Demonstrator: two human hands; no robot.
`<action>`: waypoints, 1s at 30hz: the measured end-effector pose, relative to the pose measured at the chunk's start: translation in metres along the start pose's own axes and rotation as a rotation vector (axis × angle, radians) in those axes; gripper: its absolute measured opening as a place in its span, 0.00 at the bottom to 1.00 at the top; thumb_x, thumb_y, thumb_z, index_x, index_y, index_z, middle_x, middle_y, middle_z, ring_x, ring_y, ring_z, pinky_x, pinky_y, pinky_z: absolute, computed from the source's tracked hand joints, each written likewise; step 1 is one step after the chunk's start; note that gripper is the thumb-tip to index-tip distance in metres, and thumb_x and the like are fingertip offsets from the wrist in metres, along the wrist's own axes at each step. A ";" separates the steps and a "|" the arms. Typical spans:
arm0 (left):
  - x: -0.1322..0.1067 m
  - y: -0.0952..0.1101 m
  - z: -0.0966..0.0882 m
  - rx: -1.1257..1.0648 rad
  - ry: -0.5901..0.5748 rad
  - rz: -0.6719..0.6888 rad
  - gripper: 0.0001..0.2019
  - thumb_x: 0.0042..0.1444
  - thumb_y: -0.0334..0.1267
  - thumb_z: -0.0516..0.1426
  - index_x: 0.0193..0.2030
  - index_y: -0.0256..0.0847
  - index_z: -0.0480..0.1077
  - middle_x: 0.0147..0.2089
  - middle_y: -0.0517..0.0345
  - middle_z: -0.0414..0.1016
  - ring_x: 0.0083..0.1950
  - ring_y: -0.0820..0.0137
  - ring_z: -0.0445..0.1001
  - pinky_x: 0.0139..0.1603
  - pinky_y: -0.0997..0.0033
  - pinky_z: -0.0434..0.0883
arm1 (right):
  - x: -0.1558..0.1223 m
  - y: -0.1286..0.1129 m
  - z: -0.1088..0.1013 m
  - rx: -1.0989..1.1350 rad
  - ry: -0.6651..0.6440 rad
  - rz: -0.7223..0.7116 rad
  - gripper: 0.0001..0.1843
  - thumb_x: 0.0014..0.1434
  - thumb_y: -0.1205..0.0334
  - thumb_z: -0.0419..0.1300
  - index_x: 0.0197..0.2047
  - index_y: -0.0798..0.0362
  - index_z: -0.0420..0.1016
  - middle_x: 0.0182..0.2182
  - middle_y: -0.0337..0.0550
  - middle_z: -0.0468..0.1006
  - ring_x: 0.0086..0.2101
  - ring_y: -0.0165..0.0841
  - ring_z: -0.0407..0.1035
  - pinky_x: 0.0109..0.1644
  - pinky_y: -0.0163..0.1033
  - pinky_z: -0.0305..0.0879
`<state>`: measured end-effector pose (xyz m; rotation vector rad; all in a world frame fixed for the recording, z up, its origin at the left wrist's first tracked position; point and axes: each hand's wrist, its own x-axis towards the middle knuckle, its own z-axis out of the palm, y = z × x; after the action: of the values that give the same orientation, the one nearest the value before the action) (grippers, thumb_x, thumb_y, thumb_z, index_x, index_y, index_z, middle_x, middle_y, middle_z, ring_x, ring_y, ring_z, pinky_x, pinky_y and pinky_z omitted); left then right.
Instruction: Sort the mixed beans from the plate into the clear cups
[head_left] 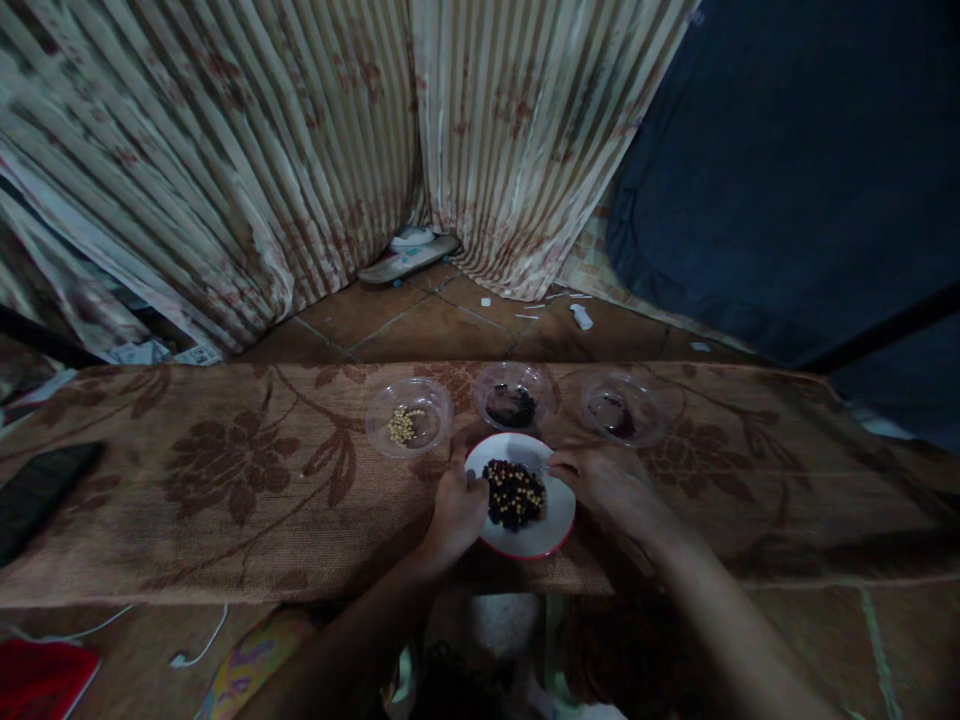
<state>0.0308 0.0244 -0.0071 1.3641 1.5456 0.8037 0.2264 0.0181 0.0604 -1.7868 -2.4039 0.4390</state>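
A white plate with a red rim (559,510) sits at the table's near edge. On it lies a heap of mixed dark and pale yellow beans (516,497). My left hand (456,512) grips the plate's left rim, thumb on top. Over the plate's right side, my right hand (600,485) is closed in a pinch; a thin, pale tip seems to show at its fingers, too blurred to name. Beyond the plate stand three clear plastic bowls: the left bowl (435,425) with yellow beans, the middle bowl (514,372) with black ones, the right bowl (645,410) with a few dark reddish ones.
A brown flowered cloth (300,540) covers the long, narrow table. A dark phone-like slab (45,495) lies at its left end. Behind are a tiled floor with white scraps, striped curtains (360,120) and a dark blue fabric (787,180). A white cable (202,645) lies below.
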 end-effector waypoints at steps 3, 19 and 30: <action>0.001 -0.002 0.000 0.007 -0.005 -0.006 0.26 0.47 0.26 0.49 0.56 0.33 0.61 0.35 0.55 0.77 0.35 0.70 0.74 0.39 0.73 0.69 | 0.000 -0.001 -0.001 0.008 -0.010 0.008 0.13 0.60 0.59 0.52 0.30 0.50 0.77 0.30 0.40 0.77 0.33 0.31 0.69 0.36 0.33 0.55; 0.002 -0.005 0.001 0.022 -0.018 -0.003 0.23 0.47 0.27 0.49 0.53 0.33 0.63 0.32 0.56 0.76 0.32 0.71 0.72 0.35 0.74 0.68 | -0.001 -0.006 -0.005 0.031 0.000 0.001 0.13 0.60 0.58 0.52 0.33 0.50 0.77 0.31 0.41 0.76 0.34 0.32 0.68 0.38 0.34 0.57; 0.001 -0.002 0.000 0.042 -0.015 -0.002 0.24 0.47 0.26 0.49 0.54 0.34 0.63 0.35 0.54 0.77 0.35 0.70 0.73 0.40 0.73 0.69 | -0.001 -0.004 -0.002 -0.008 0.008 0.002 0.13 0.60 0.59 0.52 0.30 0.50 0.77 0.30 0.39 0.75 0.32 0.30 0.68 0.35 0.33 0.54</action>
<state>0.0299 0.0253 -0.0091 1.3953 1.5600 0.7621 0.2236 0.0169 0.0633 -1.7910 -2.4021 0.4222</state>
